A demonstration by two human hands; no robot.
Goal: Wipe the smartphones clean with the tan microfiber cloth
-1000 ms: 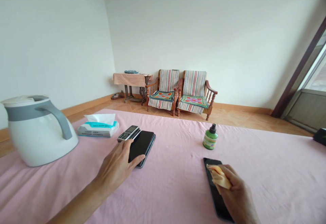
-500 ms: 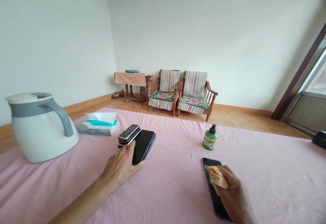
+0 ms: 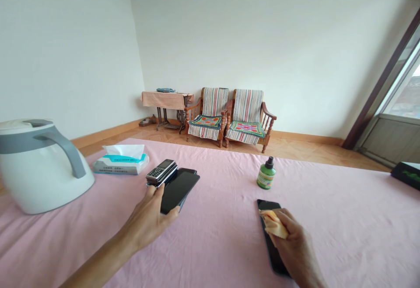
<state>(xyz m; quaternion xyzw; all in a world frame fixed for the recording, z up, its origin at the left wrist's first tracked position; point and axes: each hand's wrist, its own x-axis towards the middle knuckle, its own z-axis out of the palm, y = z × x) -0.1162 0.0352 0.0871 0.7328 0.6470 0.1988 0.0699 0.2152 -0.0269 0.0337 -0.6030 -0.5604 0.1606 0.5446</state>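
Writing shows only on the tissue pack [image 3: 120, 162], a teal band with dark print too small to read, and on the green bottle [image 3: 266, 175], whose label is equally illegible. The left hand [image 3: 147, 222] has fingers and thumb closed on the near end of a black smartphone [image 3: 180, 186], which points to 1 o'clock and overlaps a second dark phone [image 3: 189, 172] beneath it. A keypad phone [image 3: 160, 170] lies just beside it at 11 o'clock. The right hand [image 3: 295, 246] has its fingers bunched around an orange cloth [image 3: 272, 226], pressed on the screen of another black phone [image 3: 268, 204] lying flat on the table [image 3: 223, 235]. The bottle stands upright at 12 o'clock from that phone, near but apart. A white kettle [image 3: 36, 170] with a grey handle fills the 9 o'clock side. The pink cover lies bare between the hands and out to 3 o'clock, where a dark object [image 3: 407, 175] sits by the right edge. Beyond the far edge stand two striped armchairs [image 3: 229, 119] and a cloth-draped stand [image 3: 166, 100].
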